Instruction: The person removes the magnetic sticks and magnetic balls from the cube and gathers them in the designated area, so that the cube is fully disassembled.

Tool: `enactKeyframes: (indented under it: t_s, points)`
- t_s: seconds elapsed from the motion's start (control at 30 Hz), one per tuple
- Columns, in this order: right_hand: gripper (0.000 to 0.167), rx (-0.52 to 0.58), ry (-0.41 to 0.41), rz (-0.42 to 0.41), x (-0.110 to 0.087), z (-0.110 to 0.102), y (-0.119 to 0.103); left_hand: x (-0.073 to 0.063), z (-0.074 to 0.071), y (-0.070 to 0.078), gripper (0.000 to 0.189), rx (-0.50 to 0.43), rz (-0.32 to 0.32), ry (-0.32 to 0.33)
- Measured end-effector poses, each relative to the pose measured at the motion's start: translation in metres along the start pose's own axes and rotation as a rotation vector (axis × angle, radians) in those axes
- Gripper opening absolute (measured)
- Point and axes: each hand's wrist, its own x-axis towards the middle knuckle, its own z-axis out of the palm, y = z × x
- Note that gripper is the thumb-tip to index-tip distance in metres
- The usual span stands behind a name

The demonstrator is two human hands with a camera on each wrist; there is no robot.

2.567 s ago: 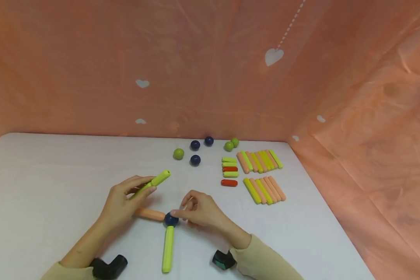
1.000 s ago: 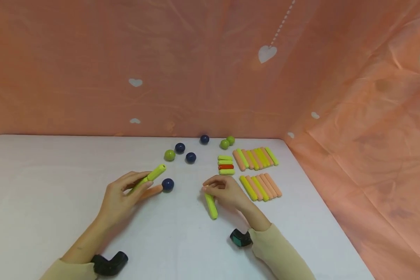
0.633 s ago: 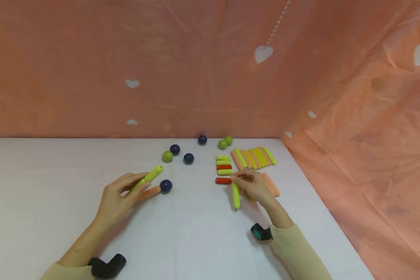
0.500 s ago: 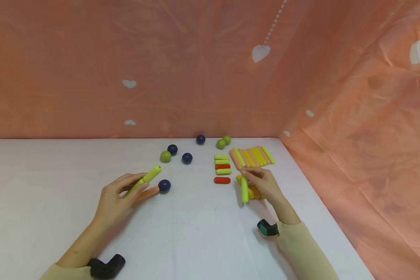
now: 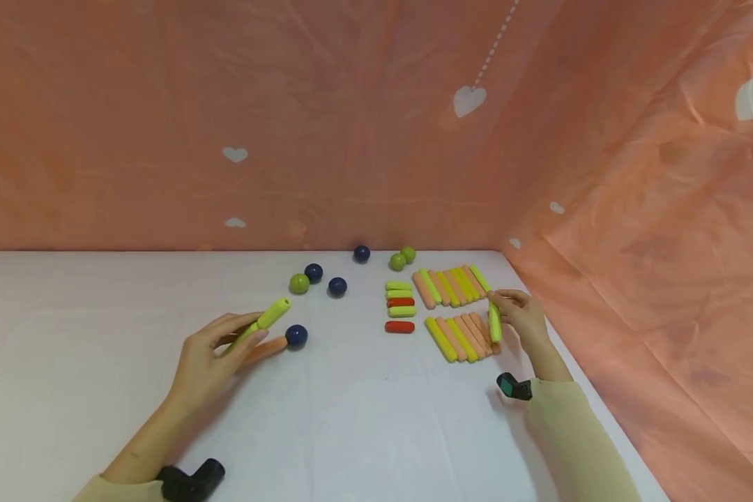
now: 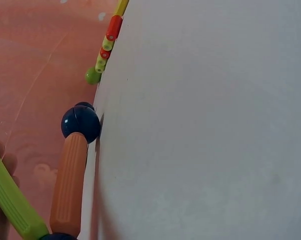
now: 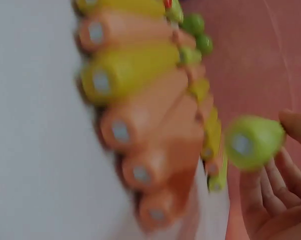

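My left hand (image 5: 210, 359) pinches a light green magnetic stick (image 5: 272, 314) between thumb and fingers. Below it an orange stick (image 5: 268, 348) reaches out to a dark blue ball (image 5: 297, 336) at its tip. In the left wrist view, the green stick (image 6: 13, 197) and orange stick (image 6: 69, 185) meet at another dark blue ball (image 6: 59, 236), partly cut off by the frame. At the right, my right hand (image 5: 526, 324) holds another light green stick (image 5: 495, 322) by its far end, above the right end of the front row of orange and yellow sticks (image 5: 458, 339).
Behind that row lies a second row of sticks (image 5: 448, 286). Short green sticks (image 5: 402, 312) and red sticks (image 5: 399, 327) lie to their left. Loose blue balls (image 5: 337, 286) and green balls (image 5: 299, 283) sit near the table's back edge, before an orange cloth (image 5: 364, 139).
My right hand has pulled the green stick off the blue ball and carried it right to the stick rows. The ball on the orange stick has moved away from me; a loose blue ball shifted left.
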Motion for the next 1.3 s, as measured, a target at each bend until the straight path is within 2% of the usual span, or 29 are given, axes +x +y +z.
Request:
enactKeyframes:
  t_s: [0.13, 0.33, 0.47, 0.57, 0.67, 0.73, 0.83, 1.0, 1.13, 1.3]
  points:
    - [0.046, -0.105, 0.035, 0.018, 0.009, -0.008, 0.008, 0.0, 0.0, 0.0, 0.026, 0.0, -0.004, -0.001]
    - [0.043, -0.217, -0.011, 0.056, 0.015, -0.002, 0.02, -0.001, 0.001, 0.0, 0.026, -0.014, -0.007, -0.012]
    - [0.044, -0.267, -0.016, 0.028, 0.012, 0.004, 0.022, -0.001, 0.001, -0.001, 0.026, -0.006, -0.006, -0.015]
    - [0.044, -0.278, 0.043, -0.033, 0.006, 0.007, 0.017, -0.001, 0.001, -0.001, 0.027, -0.005, 0.0, -0.017]
    - [0.042, -0.244, 0.108, -0.14, 0.0, 0.017, 0.006, -0.001, 0.001, -0.001, 0.027, -0.012, 0.005, -0.017]
    - [0.038, -0.199, 0.111, -0.219, -0.006, 0.029, -0.004, -0.001, 0.001, -0.002, 0.027, -0.021, 0.003, -0.022]
    - [0.034, -0.134, 0.053, -0.318, -0.016, 0.053, -0.022, -0.002, 0.001, -0.002, 0.028, -0.023, -0.004, -0.027]
    - [0.031, 0.01, -0.12, -0.421, -0.035, 0.092, -0.05, -0.003, 0.001, 0.0, 0.028, -0.018, -0.025, -0.042]
    - [0.027, 0.095, -0.264, -0.515, -0.046, 0.121, -0.067, -0.003, 0.0, -0.001, 0.026, -0.017, 0.007, -0.039]
    - [0.027, 0.163, -0.403, -0.556, -0.06, 0.152, -0.081, -0.005, 0.0, -0.001, 0.026, -0.036, 0.022, -0.049]
